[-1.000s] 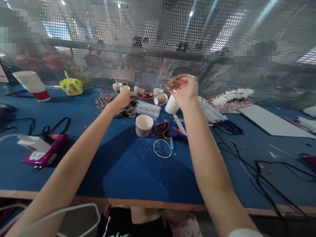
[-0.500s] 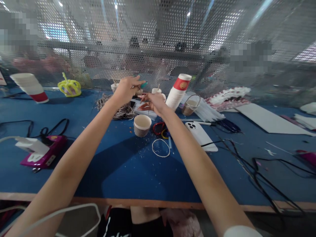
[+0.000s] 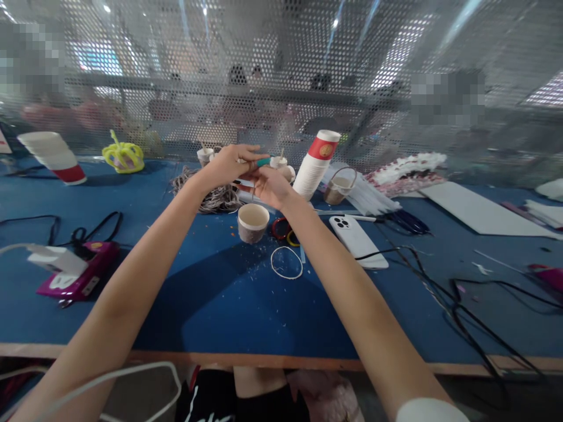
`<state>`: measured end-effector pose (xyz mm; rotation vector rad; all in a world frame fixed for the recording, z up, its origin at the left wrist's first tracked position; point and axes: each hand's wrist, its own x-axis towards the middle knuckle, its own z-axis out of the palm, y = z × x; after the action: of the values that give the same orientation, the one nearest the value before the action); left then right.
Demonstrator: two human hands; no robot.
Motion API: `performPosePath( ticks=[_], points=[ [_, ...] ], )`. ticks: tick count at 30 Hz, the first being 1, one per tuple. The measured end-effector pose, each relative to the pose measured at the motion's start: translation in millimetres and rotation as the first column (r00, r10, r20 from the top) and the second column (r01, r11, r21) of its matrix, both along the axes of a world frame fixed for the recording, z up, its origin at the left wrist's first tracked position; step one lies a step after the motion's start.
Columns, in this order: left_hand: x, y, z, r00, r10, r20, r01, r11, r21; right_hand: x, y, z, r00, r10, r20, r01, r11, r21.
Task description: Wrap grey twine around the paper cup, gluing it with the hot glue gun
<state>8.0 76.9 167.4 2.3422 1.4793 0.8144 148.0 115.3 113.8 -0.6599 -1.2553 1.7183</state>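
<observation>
My left hand is held above the back of the table with its fingers bent together around a small teal object whose kind I cannot make out. Close against it, my right hand has its fingers drawn in; whatever they pinch is hidden. Just below both hands, a cup wrapped in grey cord stands upright, untouched. A bundle of grey-brown cord lies behind it, partly under my left wrist. Red-handled scissors lie beneath my right forearm.
A leaning stack of paper cups and a small handled basket stand right of my hands. Nearby lie a white phone and a white loop. A purple power strip, a yellow woven piece and tilted cups are left.
My left hand has come down slightly and both hands have drawn together, the teal object now beside the right fingers. The cup has stayed in place.
</observation>
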Motion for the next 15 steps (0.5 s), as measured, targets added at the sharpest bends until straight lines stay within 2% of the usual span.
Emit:
performPosePath(
  ticks=[6, 9, 12, 15],
  points=[
    [-0.7, 0.3, 1.0, 1.000, -0.014, -0.025, 0.015, 1.000, 0.027, -1.8, 1.4, -1.0, 1.000, -0.008, -0.026, 0.008, 1.000, 0.019],
    [-8.4, 4.2, 0.0, 0.999, -0.040, -0.021, 0.041, 0.999, 0.025, -0.7, 4.5, -0.8, 0.999, -0.036, -0.036, 0.037, 0.999, 0.027],
    [-25.8, 11.3, -0.2, 0.999, -0.011, 0.036, 0.015, 0.995, -0.096, 3.2, 8.5, -1.0, 0.996, -0.076, -0.055, 0.079, 0.996, 0.050],
    [-45.3, 17.3, 1.2, 0.997, -0.069, 0.019, 0.071, 0.981, -0.180, 7.2, 11.5, -1.0, 0.987, -0.152, -0.058, 0.157, 0.984, 0.086]
  ],
)
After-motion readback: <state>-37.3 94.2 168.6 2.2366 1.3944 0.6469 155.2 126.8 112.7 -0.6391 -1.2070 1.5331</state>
